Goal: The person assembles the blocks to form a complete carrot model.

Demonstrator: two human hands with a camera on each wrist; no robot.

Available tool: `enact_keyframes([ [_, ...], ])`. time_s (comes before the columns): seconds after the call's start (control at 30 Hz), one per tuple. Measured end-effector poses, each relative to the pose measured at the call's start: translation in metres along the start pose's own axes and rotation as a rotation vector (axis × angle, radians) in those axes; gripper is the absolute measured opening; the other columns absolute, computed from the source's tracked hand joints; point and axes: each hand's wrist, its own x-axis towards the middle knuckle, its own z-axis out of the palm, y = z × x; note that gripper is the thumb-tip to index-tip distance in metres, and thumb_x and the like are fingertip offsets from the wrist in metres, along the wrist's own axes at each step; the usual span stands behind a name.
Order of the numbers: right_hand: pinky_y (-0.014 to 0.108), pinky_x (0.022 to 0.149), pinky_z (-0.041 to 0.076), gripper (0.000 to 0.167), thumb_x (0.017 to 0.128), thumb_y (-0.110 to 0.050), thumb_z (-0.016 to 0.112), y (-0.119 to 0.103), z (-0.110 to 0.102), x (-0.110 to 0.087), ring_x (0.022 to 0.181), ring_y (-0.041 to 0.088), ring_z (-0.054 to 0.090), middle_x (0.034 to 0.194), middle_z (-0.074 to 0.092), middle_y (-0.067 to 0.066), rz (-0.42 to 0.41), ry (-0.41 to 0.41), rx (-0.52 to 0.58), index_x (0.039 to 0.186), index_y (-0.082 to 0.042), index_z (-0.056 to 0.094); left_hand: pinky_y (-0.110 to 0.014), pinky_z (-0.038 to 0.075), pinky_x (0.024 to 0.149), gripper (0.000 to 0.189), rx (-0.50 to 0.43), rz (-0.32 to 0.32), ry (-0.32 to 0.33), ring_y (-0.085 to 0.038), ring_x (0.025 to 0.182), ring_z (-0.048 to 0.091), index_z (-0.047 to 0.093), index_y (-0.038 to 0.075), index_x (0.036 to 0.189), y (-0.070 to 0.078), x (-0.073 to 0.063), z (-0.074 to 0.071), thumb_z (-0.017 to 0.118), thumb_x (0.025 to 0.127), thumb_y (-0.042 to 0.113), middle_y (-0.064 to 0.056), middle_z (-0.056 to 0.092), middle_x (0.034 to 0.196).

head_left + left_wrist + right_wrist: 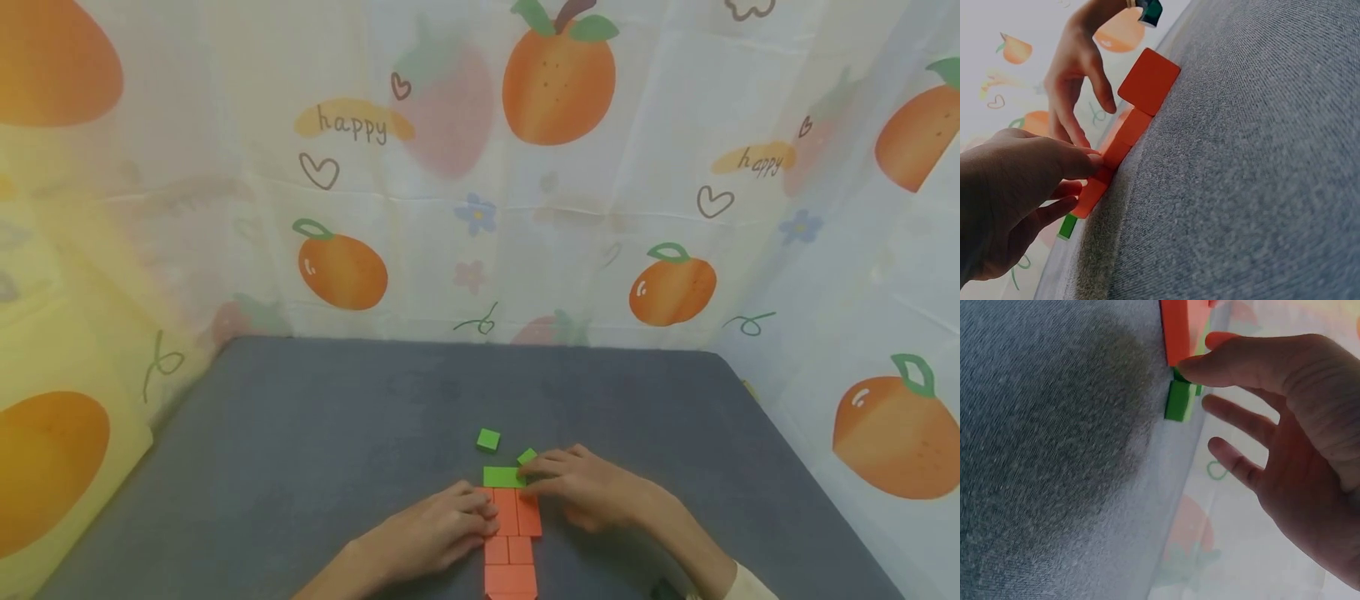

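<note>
Flat orange blocks (506, 510) lie together in a column on the dark table, with a green block (501, 477) across the far end. At the column's left side my left hand (442, 529) touches the orange blocks with its fingertips. My right hand (592, 487) has its thumb and fingertips at the right end of the green block, its other fingers spread loosely in the right wrist view. Just beyond those fingertips is a small green block (527, 456), partly covered. In the left wrist view, the left thumb and fingers rest along the orange blocks (1122, 144).
A loose green cube (488, 440) sits farther out, beyond the column. The grey table (337, 417) extends to both sides. A fruit-printed cloth (555, 217) hangs behind it and along both sides. A dark band (663, 590) shows near the right wrist.
</note>
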Motion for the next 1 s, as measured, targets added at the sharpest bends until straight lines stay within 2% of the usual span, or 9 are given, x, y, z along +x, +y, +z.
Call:
enact_keyframes([
  [0.2, 0.046, 0.099, 0.050, 0.065, 0.086, 0.002, 0.075, 0.004, 0.003, -0.003, 0.141, 0.022, 0.055, 0.152, 0.058, -0.004, 0.027, -0.034, 0.039, 0.142, -0.029, 0.065, -0.023, 0.056, 0.099, 0.026, 0.003, 0.015, 0.009, -0.009, 0.118, 0.060, 0.074, 0.019, 0.130, -0.001, 0.002, 0.001, 0.059, 0.108, 0.021, 0.006, 0.072, 0.129],
  [0.53, 0.046, 0.100, 0.049, 0.061, 0.088, 0.000, 0.074, 0.002, 0.001, 0.001, 0.141, 0.021, 0.055, 0.152, 0.058, -0.005, 0.079, -0.075, 0.121, 0.142, -0.029, 0.066, -0.024, 0.056, 0.099, 0.027, -0.003, 0.002, 0.010, -0.009, 0.118, 0.060, 0.074, 0.017, 0.130, 0.002, 0.001, 0.000, 0.060, 0.107, 0.019, 0.005, 0.072, 0.129],
  [0.7, 0.048, 0.102, 0.049, 0.061, 0.088, 0.001, 0.073, 0.000, -0.001, 0.003, 0.141, 0.021, 0.056, 0.151, 0.059, -0.006, 0.112, -0.094, 0.153, 0.140, -0.029, 0.067, -0.023, 0.055, 0.101, 0.025, 0.007, 0.037, -0.006, -0.010, 0.120, 0.061, 0.075, 0.016, 0.128, 0.000, 0.002, -0.005, 0.060, 0.107, 0.019, 0.005, 0.071, 0.129],
  [0.83, 0.050, 0.104, 0.049, 0.061, 0.088, 0.000, 0.074, 0.000, -0.002, 0.003, 0.142, 0.022, 0.055, 0.151, 0.059, -0.006, 0.119, -0.100, 0.179, 0.141, -0.031, 0.067, -0.029, 0.055, 0.106, 0.027, 0.005, 0.053, 0.000, -0.013, 0.126, 0.062, 0.072, 0.014, 0.132, -0.013, 0.007, -0.017, 0.061, 0.107, 0.019, 0.002, 0.071, 0.131],
  [1.0, 0.054, 0.106, 0.049, 0.059, 0.090, -0.002, 0.073, -0.001, -0.001, 0.003, 0.143, 0.023, 0.054, 0.152, 0.058, -0.006, 0.129, -0.102, 0.195, 0.141, -0.030, 0.066, -0.042, 0.054, 0.110, 0.035, 0.042, 0.023, 0.068, -0.022, 0.131, 0.062, 0.066, 0.009, 0.140, -0.046, 0.021, -0.040, 0.062, 0.105, 0.013, -0.004, 0.069, 0.138],
])
